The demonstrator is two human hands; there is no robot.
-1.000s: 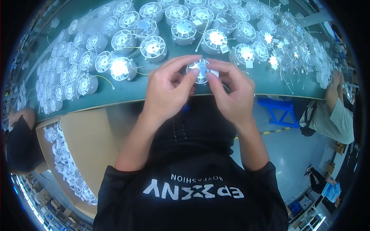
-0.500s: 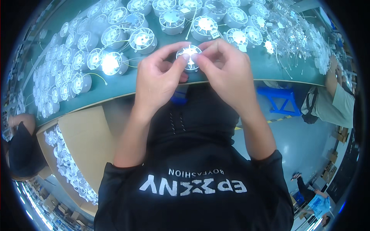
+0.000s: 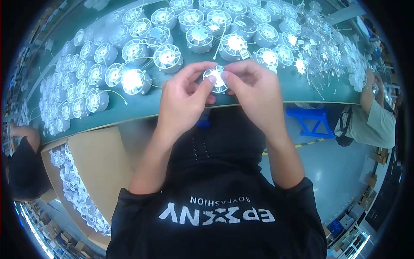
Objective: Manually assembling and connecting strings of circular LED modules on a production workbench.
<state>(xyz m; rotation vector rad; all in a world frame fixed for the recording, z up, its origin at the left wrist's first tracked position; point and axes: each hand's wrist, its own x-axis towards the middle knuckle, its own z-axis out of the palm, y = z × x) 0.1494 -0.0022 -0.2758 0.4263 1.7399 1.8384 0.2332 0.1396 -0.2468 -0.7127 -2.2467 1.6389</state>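
Between both hands, just above the table's near edge, is a round white plastic housing [image 3: 217, 84] with spokes and a bright white centre. My left hand [image 3: 181, 101] grips its left side, thumb on the top face and fingers curled around the rim. From the right, my right hand [image 3: 258, 95] pinches it too, its thumb pressed near the centre. Both hands are closed, and the fingers beneath the part are mostly hidden. Beyond them on the green table [image 3: 146, 101] stand many similar round housings [image 3: 168, 58], several with thin white wires.
Small wired pieces [image 3: 327, 54] lie heaped at the far right. Left of my lap is an open cardboard box [image 3: 97, 151] holding white plastic parts [image 3: 77, 190]. A blue stool [image 3: 312, 121] stands at right. Other people sit at the left [image 3: 26, 159] and right [image 3: 371, 118].
The whole view has shifted slightly, so table and hands appear lower. Both hands keep hold of the round housing, with the thumbs still on its face. A person at lower right has left view.
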